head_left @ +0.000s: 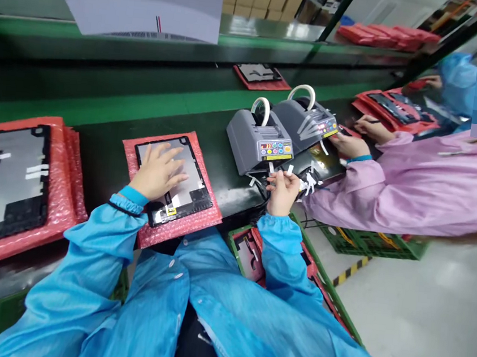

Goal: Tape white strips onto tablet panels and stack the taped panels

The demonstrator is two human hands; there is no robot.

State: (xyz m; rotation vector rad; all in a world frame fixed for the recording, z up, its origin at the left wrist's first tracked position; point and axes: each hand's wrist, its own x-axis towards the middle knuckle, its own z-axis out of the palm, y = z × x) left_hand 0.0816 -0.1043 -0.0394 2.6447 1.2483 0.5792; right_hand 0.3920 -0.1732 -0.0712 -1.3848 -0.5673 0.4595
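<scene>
My left hand (158, 171) lies flat with its fingers spread on a black-framed tablet panel (170, 180), which rests on a red bubble-wrap pouch (203, 212). My right hand (283, 192) is raised near the front of a grey automatic tape dispenser (260, 138), its fingers pinched together. Small white tape strips (289, 169) stick up at my fingertips, and the hand seems to hold them. A second grey tape dispenser (300, 119) stands just behind the first, each carrying a white tape roll.
A larger panel on red bubble wrap (5, 188) lies to my left. A co-worker's pink sleeve (412, 188) and hands reach in from the right beside the dispensers. A green crate (251, 254) sits below the bench edge, and a green conveyor (102, 99) runs behind.
</scene>
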